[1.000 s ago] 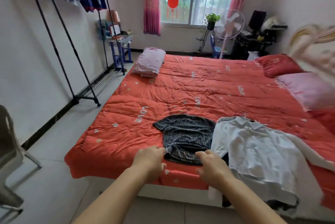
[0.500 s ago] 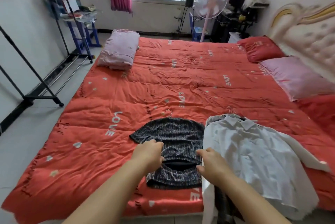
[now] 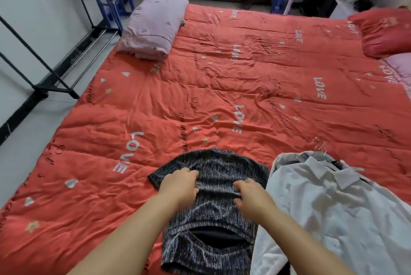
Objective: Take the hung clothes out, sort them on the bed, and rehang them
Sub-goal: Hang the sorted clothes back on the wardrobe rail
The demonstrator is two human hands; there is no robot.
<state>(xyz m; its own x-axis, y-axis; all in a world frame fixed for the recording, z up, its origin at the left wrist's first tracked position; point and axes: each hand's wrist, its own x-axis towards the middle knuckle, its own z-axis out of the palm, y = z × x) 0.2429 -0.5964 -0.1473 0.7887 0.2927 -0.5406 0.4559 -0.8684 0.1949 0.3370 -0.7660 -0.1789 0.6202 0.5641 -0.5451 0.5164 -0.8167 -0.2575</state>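
While both forearms reach forward over the near edge of the bed (image 3: 222, 87), the left hand (image 3: 179, 186) and the right hand (image 3: 252, 198) rest on the dark striped top (image 3: 213, 205), each with fingers curled and pinching a fold of its fabric across the chest. That top lies flat on the red quilt near the middle of the near edge, its neck pointing toward the far edge, and the thin metal hook of a hanger (image 3: 216, 139) sticks out past the collar. A dark gap shows in the top's lower part, close to the near edge. Just beside it on the right, touching its sleeve, a white collared shirt (image 3: 333, 212) is spread toward the near right corner, with its own hanger hook (image 3: 319, 144) beyond the collar. A folded lilac blanket (image 3: 153, 27) sits at the far left corner, and a red pillow (image 3: 387, 32) at the far right. On the floor to the left stands a black clothes rack (image 3: 55, 70).
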